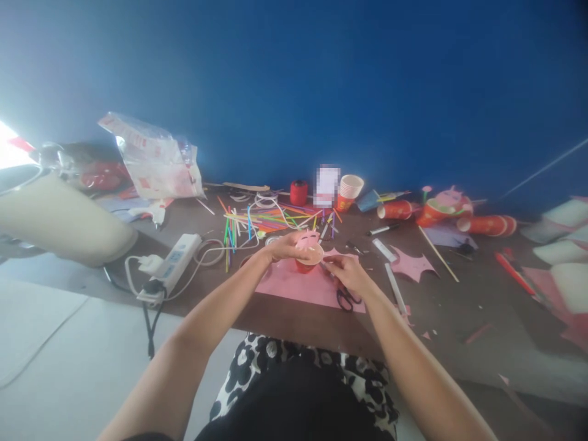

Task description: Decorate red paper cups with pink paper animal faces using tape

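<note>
A red paper cup (307, 268) is tilted with its pale round end toward me, above a pink paper sheet (287, 286). My left hand (288, 246) is closed around its left side. A pink paper cutout with slits (309, 236) stands at the cup's far edge, by my left fingers. At the cup's right edge, my right hand (350, 272) has its fingers pinched together; whatever is between them is too small to make out. Black-handled scissors (345, 300) lie just below my right hand, partly covered by it.
Colourful sticks (275, 219) and a white cable spread behind the cup. A power strip (177, 263) lies left, near a glue gun (154, 212). Stacked paper cups (350, 190) stand at the back. Right are a pink cutout (413, 264), decorated red cups (432, 211) and a red cutter (517, 275).
</note>
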`<state>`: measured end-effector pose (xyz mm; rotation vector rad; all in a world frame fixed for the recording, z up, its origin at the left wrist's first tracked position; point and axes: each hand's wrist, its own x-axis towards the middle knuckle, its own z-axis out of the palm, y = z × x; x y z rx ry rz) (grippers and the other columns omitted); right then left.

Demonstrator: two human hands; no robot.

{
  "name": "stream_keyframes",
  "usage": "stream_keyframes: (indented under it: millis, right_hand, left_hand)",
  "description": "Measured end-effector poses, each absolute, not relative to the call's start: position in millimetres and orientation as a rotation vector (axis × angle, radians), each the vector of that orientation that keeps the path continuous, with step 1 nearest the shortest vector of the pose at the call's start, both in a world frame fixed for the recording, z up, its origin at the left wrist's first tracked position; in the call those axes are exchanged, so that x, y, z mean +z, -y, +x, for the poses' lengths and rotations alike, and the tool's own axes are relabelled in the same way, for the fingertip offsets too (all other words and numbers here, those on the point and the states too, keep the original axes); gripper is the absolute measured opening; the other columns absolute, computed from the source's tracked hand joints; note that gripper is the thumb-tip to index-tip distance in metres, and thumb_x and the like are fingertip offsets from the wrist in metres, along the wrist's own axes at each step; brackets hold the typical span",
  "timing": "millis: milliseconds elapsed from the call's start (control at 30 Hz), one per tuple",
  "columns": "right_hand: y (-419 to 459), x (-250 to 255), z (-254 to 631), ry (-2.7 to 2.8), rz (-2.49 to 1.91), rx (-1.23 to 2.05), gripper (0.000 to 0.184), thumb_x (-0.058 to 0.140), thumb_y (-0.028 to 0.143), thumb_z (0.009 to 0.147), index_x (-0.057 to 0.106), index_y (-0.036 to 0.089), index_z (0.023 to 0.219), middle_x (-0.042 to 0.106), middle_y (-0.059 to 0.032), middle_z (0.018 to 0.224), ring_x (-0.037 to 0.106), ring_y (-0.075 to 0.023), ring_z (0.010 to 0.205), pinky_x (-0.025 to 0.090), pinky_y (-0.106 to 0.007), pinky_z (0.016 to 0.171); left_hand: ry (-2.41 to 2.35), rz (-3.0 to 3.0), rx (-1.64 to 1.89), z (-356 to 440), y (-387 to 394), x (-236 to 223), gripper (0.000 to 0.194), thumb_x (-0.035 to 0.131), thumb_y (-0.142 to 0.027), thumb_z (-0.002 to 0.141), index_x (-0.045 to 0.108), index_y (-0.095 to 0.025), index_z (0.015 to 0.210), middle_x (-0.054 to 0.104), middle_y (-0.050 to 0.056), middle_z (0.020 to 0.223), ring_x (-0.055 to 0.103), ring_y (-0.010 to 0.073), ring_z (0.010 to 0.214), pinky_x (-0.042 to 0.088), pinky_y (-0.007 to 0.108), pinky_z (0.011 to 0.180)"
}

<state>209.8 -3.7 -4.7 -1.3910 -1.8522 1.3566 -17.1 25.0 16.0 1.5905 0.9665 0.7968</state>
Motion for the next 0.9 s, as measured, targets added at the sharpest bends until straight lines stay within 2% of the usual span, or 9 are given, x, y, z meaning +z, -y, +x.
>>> stream_keyframes:
  millis: [100,233,367,500,633,733,900]
  right_hand:
    - [7,-3,211,1.841,-1.409,1.373,0.039,0.052,0.037,0.080,0.061,0.010,0.106,0.067,-0.0030,0.061,0.054,-0.0122,0.038,0.041,-0.022,0.039]
    - [10,-7,220,1.802,-1.414,1.368,0.039,0.052,0.040,0.080,0.061,0.012,0.105,0.068,-0.0042,0.068,0.054,-0.0108,0.040,0.042,-0.022,0.040]
    - [17,-18,243,1.799,-1.487,1.185,0.032,0.052,0.039,0.080,0.063,0.016,0.099,0.069,-0.0046,0.075,0.059,-0.0133,0.050,0.045,-0.024,0.048]
    - [33,-24,265,1.876,-1.611,0.932,0.019,0.057,0.034,0.077,0.066,0.020,0.086,0.068,-0.0034,0.076,0.063,-0.0181,0.069,0.046,-0.028,0.064]
    - [55,-26,268,2.056,-1.688,0.608,0.013,0.057,0.032,0.078,0.063,0.022,0.082,0.065,-0.0019,0.079,0.061,-0.0186,0.073,0.043,-0.029,0.066]
    - [66,-29,262,2.173,-1.642,0.442,0.011,0.059,0.031,0.077,0.060,0.021,0.081,0.061,-0.0033,0.084,0.058,-0.0196,0.080,0.042,-0.028,0.070]
    - [70,-35,253,2.256,-1.632,0.351,0.011,0.057,0.028,0.080,0.058,0.021,0.088,0.060,-0.0030,0.085,0.057,-0.0188,0.081,0.042,-0.028,0.072]
  left_hand:
    - [-1.002,1.635,0.812,-20,-25,12,0.067,0.080,-0.027,0.051,0.062,-0.016,0.115,0.064,0.011,0.113,0.055,0.0303,0.112,0.043,0.034,0.092]
    - [-0.955,1.586,0.801,-25,-23,9,0.073,0.079,-0.031,0.055,0.056,-0.015,0.122,0.057,0.015,0.124,0.045,0.0329,0.122,0.040,0.037,0.095]
    - [-0.901,1.501,0.924,-35,-15,5,0.075,0.076,-0.036,0.061,0.048,-0.021,0.129,0.052,0.013,0.130,0.047,0.0299,0.121,0.041,0.040,0.095]
    - [-0.978,1.448,1.311,-48,3,1,0.059,0.070,-0.043,0.068,0.055,-0.019,0.119,0.060,0.013,0.117,0.056,0.0246,0.106,0.046,0.035,0.085]
    - [-1.346,1.441,1.577,-49,37,-4,0.031,0.063,-0.039,0.075,0.064,-0.013,0.091,0.066,0.007,0.084,0.061,0.0174,0.078,0.048,0.029,0.070]
    - [-1.436,1.682,1.467,-35,67,-10,0.017,0.060,-0.031,0.079,0.064,-0.015,0.078,0.064,0.004,0.072,0.058,0.0145,0.067,0.047,0.027,0.065]
    - [-1.145,2.135,0.990,4,94,-17,0.013,0.054,-0.023,0.083,0.064,-0.016,0.077,0.064,0.005,0.073,0.058,0.0153,0.071,0.048,0.029,0.069]
